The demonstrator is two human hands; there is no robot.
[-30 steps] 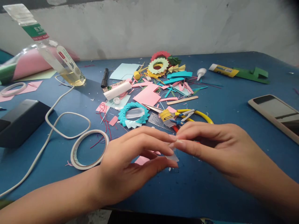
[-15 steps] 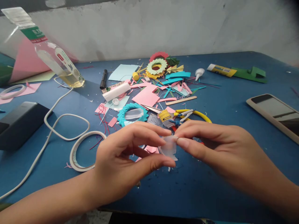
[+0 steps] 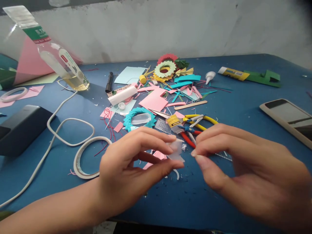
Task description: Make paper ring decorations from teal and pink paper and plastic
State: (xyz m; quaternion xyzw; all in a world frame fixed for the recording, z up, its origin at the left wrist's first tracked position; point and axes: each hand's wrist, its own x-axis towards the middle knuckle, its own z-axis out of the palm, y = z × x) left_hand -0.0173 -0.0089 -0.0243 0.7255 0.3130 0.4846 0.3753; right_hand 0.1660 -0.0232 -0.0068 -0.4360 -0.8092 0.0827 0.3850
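Observation:
Between the thumb and fingers of my left hand (image 3: 136,162) is a small translucent plastic piece (image 3: 176,152) with an uneven right edge. My right hand (image 3: 234,165) is just to the right, apart from the piece. Its thumb and forefinger are pinched together, and what may be between the tips is too small to make out. Just beyond the hands lie a blue folded-paper ring (image 3: 127,121), pliers with red handles (image 3: 187,139) and a tool with yellow handles (image 3: 209,119). A small curved white scrap (image 3: 176,175) rests on the table under my left thumb.
A tilted bottle (image 3: 70,71) stands at the back left, near a white cable (image 3: 50,143) and a dark box (image 3: 26,130). A tape roll (image 3: 77,162) lies beside my left wrist. Paper scraps (image 3: 153,99) spread across the middle; a phone (image 3: 290,118) is at the right.
My right hand has drawn away from the plastic piece, to the right and slightly down, still pinched. My left hand keeps its hold almost in place.

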